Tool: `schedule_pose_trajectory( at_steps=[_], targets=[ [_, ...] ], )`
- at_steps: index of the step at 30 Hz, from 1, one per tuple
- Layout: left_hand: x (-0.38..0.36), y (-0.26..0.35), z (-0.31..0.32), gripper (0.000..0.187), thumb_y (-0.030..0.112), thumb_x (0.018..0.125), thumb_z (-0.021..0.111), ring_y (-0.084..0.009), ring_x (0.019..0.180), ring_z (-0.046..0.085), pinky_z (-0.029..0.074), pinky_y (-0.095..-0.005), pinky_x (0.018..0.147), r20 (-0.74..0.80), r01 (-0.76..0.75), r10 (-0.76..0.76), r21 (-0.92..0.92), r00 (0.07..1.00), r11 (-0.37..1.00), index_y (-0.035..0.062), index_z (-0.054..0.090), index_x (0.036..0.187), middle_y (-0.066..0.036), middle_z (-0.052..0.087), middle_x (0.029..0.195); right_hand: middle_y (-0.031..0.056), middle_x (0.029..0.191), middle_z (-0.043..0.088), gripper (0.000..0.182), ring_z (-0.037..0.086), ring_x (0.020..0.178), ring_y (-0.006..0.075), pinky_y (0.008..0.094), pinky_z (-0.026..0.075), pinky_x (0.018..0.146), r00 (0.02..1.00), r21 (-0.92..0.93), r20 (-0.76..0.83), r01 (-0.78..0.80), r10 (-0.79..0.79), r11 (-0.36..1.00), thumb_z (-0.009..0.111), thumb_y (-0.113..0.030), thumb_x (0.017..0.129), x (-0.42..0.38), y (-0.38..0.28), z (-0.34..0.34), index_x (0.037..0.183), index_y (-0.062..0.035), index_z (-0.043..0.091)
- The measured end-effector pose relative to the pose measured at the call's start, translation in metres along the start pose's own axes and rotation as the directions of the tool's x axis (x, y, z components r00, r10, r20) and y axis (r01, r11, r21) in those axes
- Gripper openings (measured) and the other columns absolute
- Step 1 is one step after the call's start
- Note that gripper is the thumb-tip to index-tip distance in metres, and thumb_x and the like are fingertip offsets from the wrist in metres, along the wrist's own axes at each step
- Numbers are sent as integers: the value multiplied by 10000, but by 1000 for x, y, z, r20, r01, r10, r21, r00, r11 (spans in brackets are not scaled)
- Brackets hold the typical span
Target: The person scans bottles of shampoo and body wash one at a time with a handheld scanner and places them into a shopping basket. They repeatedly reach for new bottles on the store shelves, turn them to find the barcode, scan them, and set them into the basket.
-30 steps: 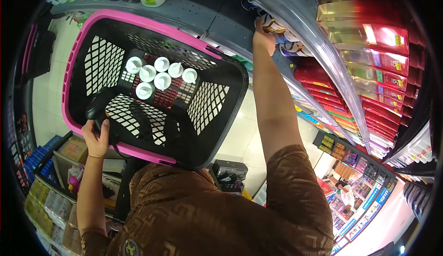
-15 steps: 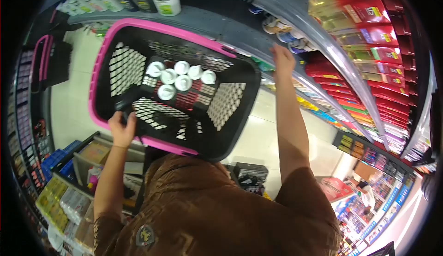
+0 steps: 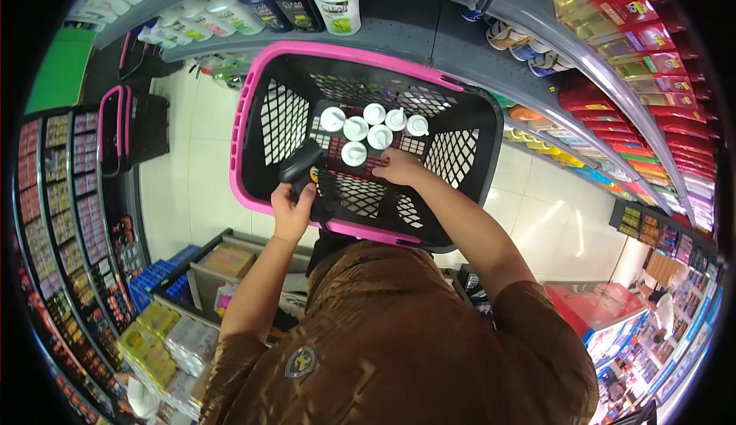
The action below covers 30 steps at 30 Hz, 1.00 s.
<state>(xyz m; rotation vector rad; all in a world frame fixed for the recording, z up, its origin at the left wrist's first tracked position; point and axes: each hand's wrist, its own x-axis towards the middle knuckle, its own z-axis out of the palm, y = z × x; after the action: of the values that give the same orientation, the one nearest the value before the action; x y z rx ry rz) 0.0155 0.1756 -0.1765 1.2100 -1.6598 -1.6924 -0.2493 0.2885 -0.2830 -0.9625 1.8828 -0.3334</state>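
In my left hand is a black handheld barcode scanner, held over the near-left side of a black plastic shopping basket with a pink rim. Several bottles with white pump tops stand upright in the basket; their bodies are mostly hidden from above. My right hand reaches over the basket, just on the near side of the pump tops. Its fingers are partly stretched with the thumb apart, and nothing shows between them.
Beyond the basket is a grey shelf with shampoo bottles. Red packs fill shelves at right. Another black basket with pink handles stands at left. Near left are a cart and wrapped packs.
My right hand has moved from beside the shelf down and left into the basket area. The view has shifted, so the basket sits further right. My left hand still holds the scanner.
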Motion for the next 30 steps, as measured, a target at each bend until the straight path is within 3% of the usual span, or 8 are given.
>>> schedule_pose_trajectory(
  at_steps=[4,6,10,14,16,21,26,30],
  targets=[
    [11,26,-41,198,182,946,622,-179,734,633,533,-320,696,119,163,-127,-385,985,908,5,599,1030,-91,651,834,252,1095,714,513,694,1046,398,476,549,900,850,54,-372,-382,374,923,680,-365,865,38,20,9,1216,7,635],
    [15,33,-71,209,163,942,616,-171,675,613,538,-331,654,152,201,-141,-521,978,829,7,575,1075,-88,629,794,271,1026,715,422,689,1009,427,505,548,892,871,-44,-359,-374,335,926,631,-318,883,43,34,6,1132,20,678],
    [27,42,-116,313,205,927,656,-162,606,585,523,-326,605,133,200,-163,-343,977,918,3,582,1153,-83,599,747,256,939,728,566,724,955,357,459,575,872,960,-256,161,-182,227,950,714,-520,831,40,-5,12,945,34,731],
    [44,49,-141,228,134,934,664,-150,629,600,500,-301,621,229,196,-131,-290,965,937,-5,616,1108,-80,629,735,280,1107,695,1047,725,917,334,466,588,746,729,395,417,-683,543,614,568,-833,799,62,-48,59,1259,107,566],
    [49,65,-149,200,101,944,661,-142,639,601,494,-296,625,306,189,-101,-274,947,943,-9,627,1107,-68,637,738,209,985,696,808,705,774,278,404,564,650,689,650,402,-678,603,342,601,-695,870,93,-39,91,1181,50,594],
    [65,74,-167,235,73,946,693,-122,674,620,521,-289,652,425,182,-90,-181,901,967,-12,626,1155,-43,649,787,85,856,655,414,696,687,233,427,549,631,609,797,271,-576,745,181,698,-437,864,105,-35,113,986,-47,633],
    [90,81,-164,247,56,930,703,-120,689,628,541,-291,670,541,276,-91,-271,836,922,-3,631,1159,-25,656,846,130,680,689,501,692,603,209,326,548,527,826,422,112,-543,552,726,671,-468,831,19,-77,41,859,32,668],
    [109,81,-145,267,106,913,713,-158,769,638,533,-323,699,610,413,-122,-364,783,835,44,606,1150,-62,627,917,118,644,674,432,621,494,179,304,507,486,929,515,-23,-305,369,801,677,-377,864,-97,-145,-29,840,54,679]
  ],
)
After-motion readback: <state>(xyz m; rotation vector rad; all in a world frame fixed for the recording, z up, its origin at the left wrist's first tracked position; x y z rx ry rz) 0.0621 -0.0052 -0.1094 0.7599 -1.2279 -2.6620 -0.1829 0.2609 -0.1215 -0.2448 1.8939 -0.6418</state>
